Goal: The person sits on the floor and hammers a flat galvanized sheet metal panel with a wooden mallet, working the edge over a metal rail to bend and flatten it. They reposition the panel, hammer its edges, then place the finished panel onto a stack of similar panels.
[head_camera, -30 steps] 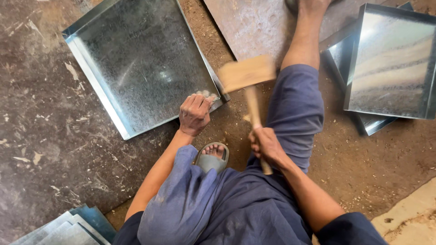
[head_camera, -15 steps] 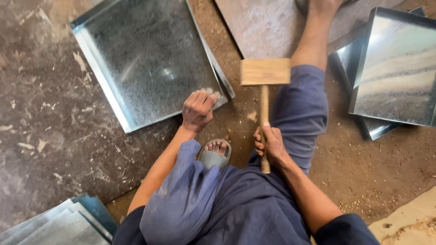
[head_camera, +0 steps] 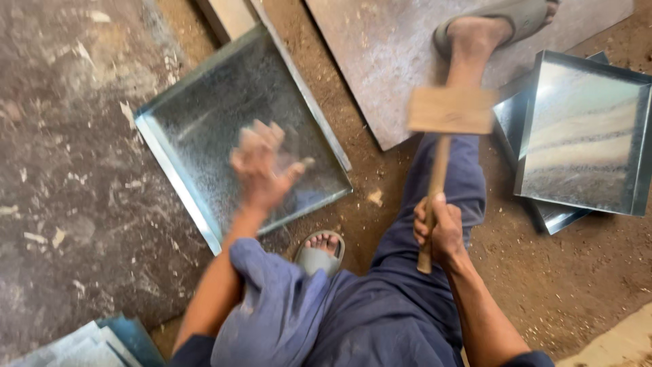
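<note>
My right hand (head_camera: 440, 231) grips the handle of a wooden mallet (head_camera: 448, 112), whose head is raised above my right leg. My left hand (head_camera: 261, 166) is blurred with its fingers spread, hovering over a galvanised sheet-metal tray (head_camera: 204, 136) that lies on the floor in front of me. The hand holds nothing. I sit on the floor in blue trousers, with one sandalled foot (head_camera: 319, 251) tucked near the tray's corner and the other foot (head_camera: 489, 27) stretched out onto a flat metal plate (head_camera: 387, 61).
Finished metal trays (head_camera: 584, 136) are stacked to the right. More sheet pieces (head_camera: 75, 343) lie at the lower left. A wooden strip (head_camera: 227, 17) sits behind the tray. The floor is dirt and rough stone with wood chips.
My left hand has let go of the tray's edge and lifted with fingers spread. The tray sits further right in view. The mallet head has shifted right and up.
</note>
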